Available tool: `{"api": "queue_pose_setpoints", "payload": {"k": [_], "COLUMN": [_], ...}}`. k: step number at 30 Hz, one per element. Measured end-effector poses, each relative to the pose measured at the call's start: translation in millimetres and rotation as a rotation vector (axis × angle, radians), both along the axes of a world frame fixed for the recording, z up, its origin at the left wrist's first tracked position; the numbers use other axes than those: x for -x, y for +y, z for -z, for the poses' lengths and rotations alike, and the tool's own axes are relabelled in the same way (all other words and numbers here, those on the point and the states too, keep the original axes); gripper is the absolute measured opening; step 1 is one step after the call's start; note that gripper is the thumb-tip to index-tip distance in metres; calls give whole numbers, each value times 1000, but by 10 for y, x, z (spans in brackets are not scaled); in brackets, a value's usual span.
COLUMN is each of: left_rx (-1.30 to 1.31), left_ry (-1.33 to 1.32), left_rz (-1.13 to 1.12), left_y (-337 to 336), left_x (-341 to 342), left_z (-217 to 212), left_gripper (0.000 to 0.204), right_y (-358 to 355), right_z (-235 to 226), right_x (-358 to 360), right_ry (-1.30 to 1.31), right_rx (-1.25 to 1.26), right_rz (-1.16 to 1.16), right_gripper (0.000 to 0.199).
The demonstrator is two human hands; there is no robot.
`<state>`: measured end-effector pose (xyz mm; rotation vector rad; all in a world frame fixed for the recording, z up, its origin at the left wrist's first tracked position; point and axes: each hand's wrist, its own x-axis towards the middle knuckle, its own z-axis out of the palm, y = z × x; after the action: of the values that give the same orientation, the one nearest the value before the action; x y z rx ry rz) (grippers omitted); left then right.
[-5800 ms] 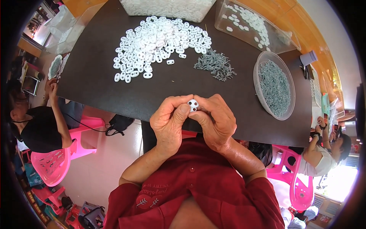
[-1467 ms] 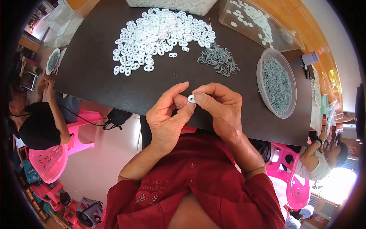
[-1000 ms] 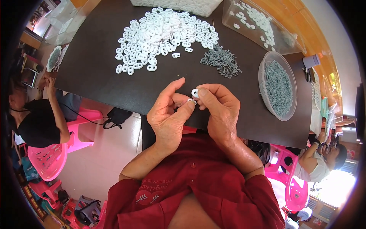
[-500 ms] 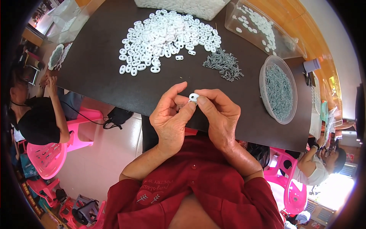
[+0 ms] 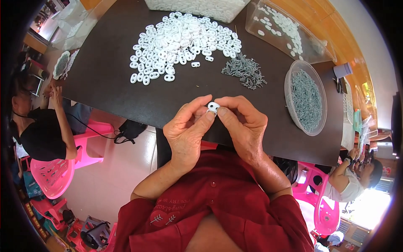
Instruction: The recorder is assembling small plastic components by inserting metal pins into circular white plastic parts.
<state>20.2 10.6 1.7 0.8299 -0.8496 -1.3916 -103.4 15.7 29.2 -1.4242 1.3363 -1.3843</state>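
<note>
A small white oval plastic piece with two holes (image 5: 213,106) is pinched between my two hands, above the near edge of the dark table. My left hand (image 5: 187,132) is closed on its lower left side with thumb and fingertips. From the other side, my right hand (image 5: 243,128) grips it with thumb and index finger. The fingertips hide part of the piece. Beyond my hands lies a large heap of the same white pieces (image 5: 176,38), a few of them loose at its front. Right of that heap is a pile of small grey screws (image 5: 244,71).
On the right stands a round clear tub (image 5: 289,98) full of grey screws. Clear plastic bins (image 5: 252,29) with white pieces are at the back. A grey cup (image 5: 343,70) is at the far right. People sit on both sides, near pink chairs (image 5: 50,176).
My left fingers have curled in closer to the white piece. Both hands still hold it in nearly the same place, and the whole view has shifted slightly.
</note>
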Motion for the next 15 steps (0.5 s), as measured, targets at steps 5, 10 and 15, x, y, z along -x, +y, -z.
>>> {"api": "queue_pose_setpoints", "payload": {"k": [5, 10, 15], "left_rx": [39, 25, 33], "left_ry": [-54, -30, -18], "left_rz": [11, 39, 48], "left_y": [-24, -33, -44], "left_x": [-20, -36, -37], "left_z": [29, -49, -33], "left_gripper": [33, 36, 36], "right_y": [-8, -23, -37], "right_z": [25, -12, -38], "right_x": [53, 3, 57], "right_ry": [-57, -66, -28], "right_rx": [-69, -58, -76], "right_rz": [-60, 12, 8], "right_gripper": [19, 20, 19]}}
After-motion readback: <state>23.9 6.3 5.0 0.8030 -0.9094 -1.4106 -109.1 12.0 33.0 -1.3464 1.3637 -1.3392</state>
